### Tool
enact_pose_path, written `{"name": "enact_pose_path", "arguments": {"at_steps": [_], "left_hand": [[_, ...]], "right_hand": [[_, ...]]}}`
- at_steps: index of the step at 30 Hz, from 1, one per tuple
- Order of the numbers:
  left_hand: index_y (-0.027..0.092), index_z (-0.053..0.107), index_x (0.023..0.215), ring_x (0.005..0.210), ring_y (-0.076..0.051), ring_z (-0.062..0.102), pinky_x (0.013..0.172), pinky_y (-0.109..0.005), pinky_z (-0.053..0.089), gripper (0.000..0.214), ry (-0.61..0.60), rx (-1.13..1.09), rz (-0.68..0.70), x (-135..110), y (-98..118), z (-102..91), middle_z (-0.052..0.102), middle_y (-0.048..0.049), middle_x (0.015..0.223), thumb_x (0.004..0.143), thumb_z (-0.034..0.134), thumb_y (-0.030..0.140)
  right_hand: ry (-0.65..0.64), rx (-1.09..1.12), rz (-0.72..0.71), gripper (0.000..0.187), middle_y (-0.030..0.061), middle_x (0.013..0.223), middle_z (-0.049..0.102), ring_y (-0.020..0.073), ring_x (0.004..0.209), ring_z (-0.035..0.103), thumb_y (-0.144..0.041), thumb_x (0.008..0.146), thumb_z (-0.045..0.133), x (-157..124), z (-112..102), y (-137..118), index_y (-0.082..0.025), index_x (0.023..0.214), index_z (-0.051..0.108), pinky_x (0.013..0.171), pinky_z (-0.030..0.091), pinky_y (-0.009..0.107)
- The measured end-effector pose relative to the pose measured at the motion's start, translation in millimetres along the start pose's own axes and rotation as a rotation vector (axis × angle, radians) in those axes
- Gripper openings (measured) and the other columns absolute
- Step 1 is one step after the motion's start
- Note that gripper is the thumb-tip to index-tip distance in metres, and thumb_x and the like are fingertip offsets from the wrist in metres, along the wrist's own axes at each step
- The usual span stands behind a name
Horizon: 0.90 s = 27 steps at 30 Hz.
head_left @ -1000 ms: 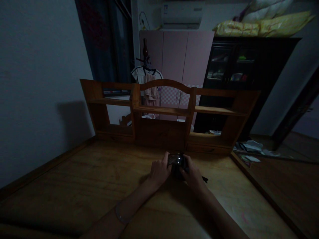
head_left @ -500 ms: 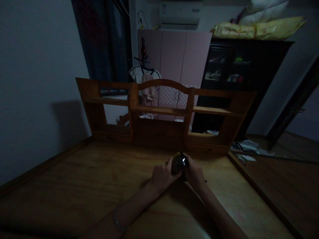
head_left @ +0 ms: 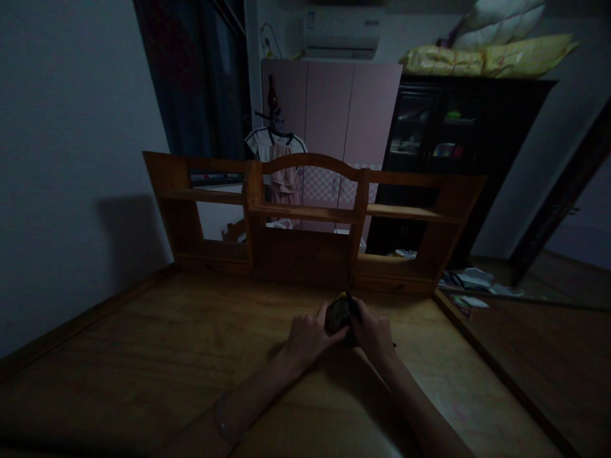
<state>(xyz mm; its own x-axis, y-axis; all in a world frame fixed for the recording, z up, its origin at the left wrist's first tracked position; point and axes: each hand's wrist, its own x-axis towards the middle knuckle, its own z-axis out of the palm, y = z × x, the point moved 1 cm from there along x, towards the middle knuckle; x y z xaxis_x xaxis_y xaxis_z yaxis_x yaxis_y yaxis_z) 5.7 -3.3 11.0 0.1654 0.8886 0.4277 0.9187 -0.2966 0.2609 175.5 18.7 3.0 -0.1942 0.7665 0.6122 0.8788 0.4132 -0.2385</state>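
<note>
Between my two hands, just above or on the wooden bed board (head_left: 200, 356), is a small dark rounded object (head_left: 338, 316) with a bit of yellow at its top edge. Its exact kind does not show in the dim light. My left hand (head_left: 308, 337) grips its left side, the thumb lying across the front toward the right. Closed on the black right-hand part of the same object, my right hand (head_left: 375, 334) hides much of it. A thin dark tip pokes out past the right hand's outer side.
A wooden headboard with shelves (head_left: 305, 273) stands just beyond my hands. A raised wooden side rail (head_left: 482, 346) runs along the right, and a white wall (head_left: 71, 210) closes off the left. Behind stand a pink wardrobe (head_left: 329, 114) and a black cabinet (head_left: 496, 140).
The bright reflection on the dark object has gone, and its face looks duller, as if turned slightly. Both hands keep nearly the same place and hold.
</note>
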Motion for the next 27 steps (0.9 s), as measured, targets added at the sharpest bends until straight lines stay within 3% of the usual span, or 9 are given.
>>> {"name": "enact_pose_path", "arguments": {"at_steps": [11,22,27], "left_hand": [[0.021,0.053,0.114,0.070,-0.027,0.067,0.061,-0.030,0.042,0.062,-0.012,-0.039,-0.002,0.2,-1.2,-1.2,0.070,-0.0089,0.077,0.080,0.042,0.072],[0.022,0.051,0.115,0.072,-0.028,0.067,0.062,-0.031,0.044,0.062,0.003,0.027,0.003,-0.7,-0.7,-0.7,0.070,-0.0074,0.078,0.080,0.040,0.073],[0.022,0.051,0.114,0.071,-0.027,0.067,0.062,-0.030,0.043,0.063,-0.020,0.035,-0.001,0.8,-1.6,0.4,0.070,-0.0077,0.077,0.080,0.040,0.073]], "right_hand": [[0.073,-0.221,0.038,0.023,0.0037,0.065,0.072,0.0201,0.052,0.066,-0.028,0.085,0.055,-1.5,0.8,2.6,-0.018,0.106,0.062,0.047,0.035,0.025],[0.113,-0.257,0.006,0.024,0.0033,0.061,0.071,0.0176,0.049,0.065,-0.023,0.085,0.054,-2.6,0.6,-1.8,-0.014,0.106,0.062,0.047,0.031,0.025],[0.094,-0.151,-0.014,0.024,0.0034,0.066,0.071,0.0162,0.052,0.066,-0.018,0.087,0.050,-4.1,1.4,-3.4,-0.014,0.108,0.060,0.048,0.033,0.024]]}}
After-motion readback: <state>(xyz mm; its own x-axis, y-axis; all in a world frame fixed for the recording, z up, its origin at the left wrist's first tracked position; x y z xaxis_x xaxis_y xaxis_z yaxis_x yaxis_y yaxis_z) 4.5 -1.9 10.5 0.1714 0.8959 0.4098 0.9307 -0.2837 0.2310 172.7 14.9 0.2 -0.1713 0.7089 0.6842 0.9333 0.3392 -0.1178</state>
